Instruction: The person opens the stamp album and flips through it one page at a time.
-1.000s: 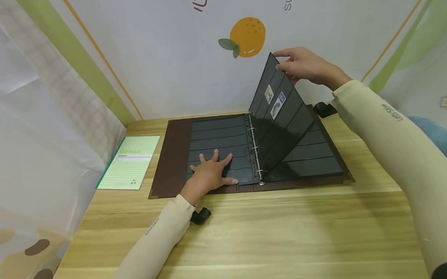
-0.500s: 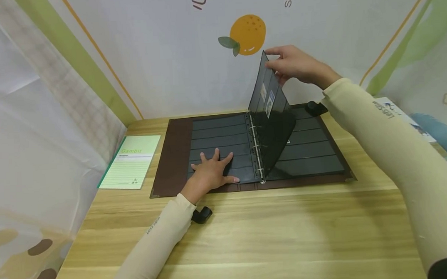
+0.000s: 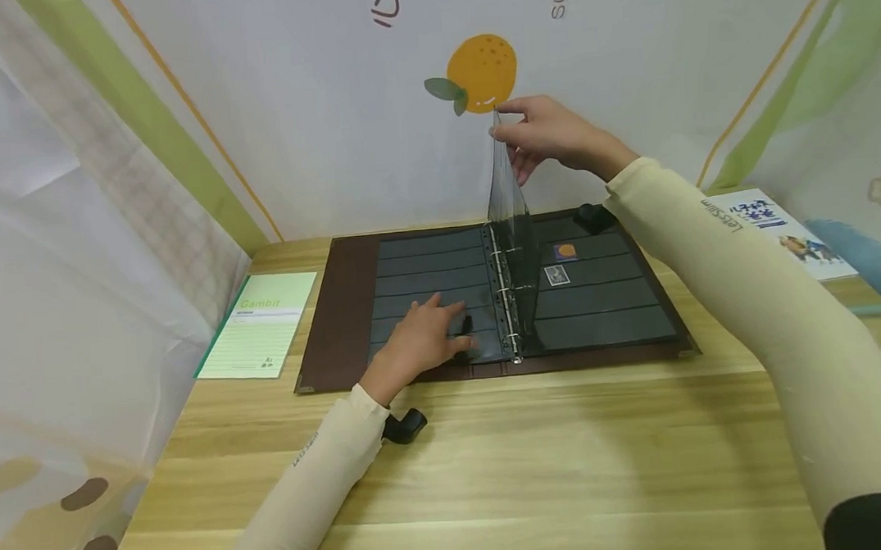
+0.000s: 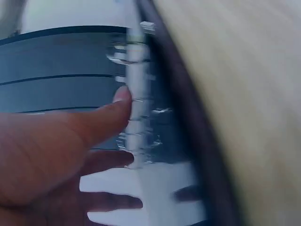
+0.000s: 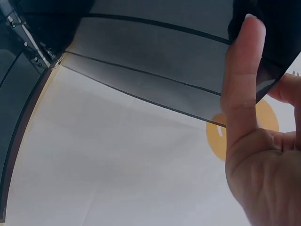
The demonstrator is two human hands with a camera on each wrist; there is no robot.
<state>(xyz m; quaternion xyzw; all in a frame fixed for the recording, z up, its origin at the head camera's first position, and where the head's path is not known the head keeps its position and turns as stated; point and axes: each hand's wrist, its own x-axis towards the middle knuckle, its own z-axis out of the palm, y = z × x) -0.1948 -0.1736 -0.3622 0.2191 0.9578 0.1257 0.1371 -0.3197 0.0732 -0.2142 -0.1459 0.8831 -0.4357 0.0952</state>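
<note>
A brown stamp album (image 3: 342,312) lies spread on the wooden table, its black strip pages held by metal rings (image 3: 504,293). With thumb and fingers at the outer top corner, my right hand (image 3: 552,135) pinches one black page (image 3: 509,198), which stands nearly upright over the rings. The right wrist view shows the thumb against that page (image 5: 150,56). My left hand (image 3: 417,342) hovers at or just above the lower left page, fingers spread and pointing toward the rings; contact is unclear. On the right page sit an orange-pictured stamp (image 3: 566,251) and a grey stamp (image 3: 556,275).
Left of the album lies a pale green notebook (image 3: 258,326). A white illustrated booklet (image 3: 785,227) is at the right, partly behind the right sleeve, beside a blue object (image 3: 864,256). A printed white curtain (image 3: 346,131) rises behind the table.
My right hand has swung the page leftward from a slant to nearly upright, uncovering two stamps on the page beneath. My left hand, earlier flat on the left page, has shifted slightly toward the rings.
</note>
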